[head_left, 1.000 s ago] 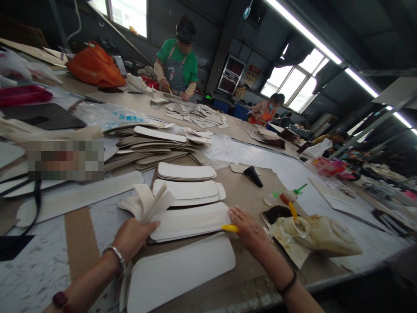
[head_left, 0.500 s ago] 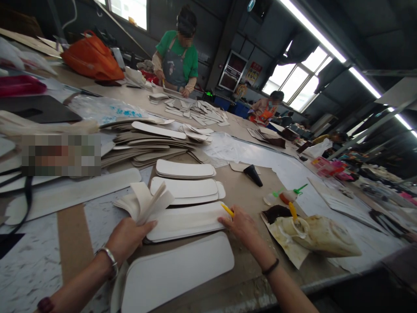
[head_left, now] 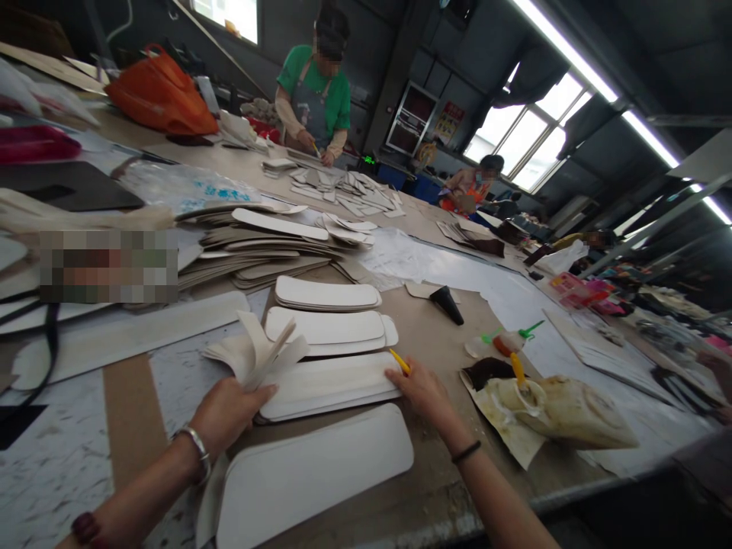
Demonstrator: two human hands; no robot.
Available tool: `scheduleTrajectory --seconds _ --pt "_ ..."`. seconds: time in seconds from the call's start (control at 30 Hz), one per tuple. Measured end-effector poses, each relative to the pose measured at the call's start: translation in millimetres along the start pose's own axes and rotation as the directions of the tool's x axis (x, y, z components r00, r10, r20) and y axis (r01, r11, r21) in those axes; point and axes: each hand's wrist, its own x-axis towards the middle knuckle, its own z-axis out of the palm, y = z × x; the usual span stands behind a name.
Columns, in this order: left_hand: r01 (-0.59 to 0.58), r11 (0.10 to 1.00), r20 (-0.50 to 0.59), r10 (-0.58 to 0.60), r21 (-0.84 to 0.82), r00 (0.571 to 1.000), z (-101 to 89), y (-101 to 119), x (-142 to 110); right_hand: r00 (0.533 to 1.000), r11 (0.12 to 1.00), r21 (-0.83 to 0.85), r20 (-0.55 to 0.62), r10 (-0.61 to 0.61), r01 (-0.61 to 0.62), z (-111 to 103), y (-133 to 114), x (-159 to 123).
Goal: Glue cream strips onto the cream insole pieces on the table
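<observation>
My left hand [head_left: 229,415] is closed round the lower end of a fanned bunch of cream strips [head_left: 255,347]. In my right hand [head_left: 426,393] is a thin yellow tool [head_left: 401,362]; its working end is hidden or too small to make out. The right fingers touch the right end of a long white rounded panel [head_left: 337,381], which tops a small stack between my hands. A larger white panel [head_left: 320,476] lies nearer to me. Two short stacks of white panels [head_left: 325,326] sit just beyond.
Right of my right hand lie a stained plastic container [head_left: 583,412] with a yellow handle in its mouth, small green-tipped bottles [head_left: 508,341] and a black cone [head_left: 446,303]. Piled panels [head_left: 257,255] stand at the back left. Across the table a co-worker in green [head_left: 314,91] handles pieces.
Both hands stay nearly in place with the same things in them. The view has shifted slightly. The co-worker in green leans further over the table.
</observation>
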Motion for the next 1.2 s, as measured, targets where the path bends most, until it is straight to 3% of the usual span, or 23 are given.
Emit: scheduleTrajectory --seconds 0.17,0.27,0.57,0.93,1.2 --pt "-0.021 1.000 -0.009 0.021 0.022 1.000 0.2 0.2 -3.2 0.984 0.995 -0.028 -0.149 -0.102 0.099 1.4 -9.4 -9.5" --pt "-0.034 0.999 0.002 0.034 0.026 0.999 -0.4 -0.4 -3.6 0.976 0.985 -0.035 -0.134 -0.169 0.166 2.7 -12.4 -8.9" --pt "-0.008 0.999 0.027 0.006 0.045 1.000 0.4 -2.7 1.2 0.974 0.974 -0.091 -0.065 -0.216 0.209 -5.1 -16.4 2.2" --pt "-0.013 1.000 0.029 0.012 0.028 1.000 0.0 -2.7 0.6 0.966 0.960 -0.150 -0.064 -0.250 0.238 2.3 -13.6 4.6" --pt "-0.005 1.000 0.018 0.004 0.018 1.000 0.0 -2.5 1.1 0.948 0.946 -0.179 -0.120 -0.295 0.272 -13.4 -22.4 -9.6"
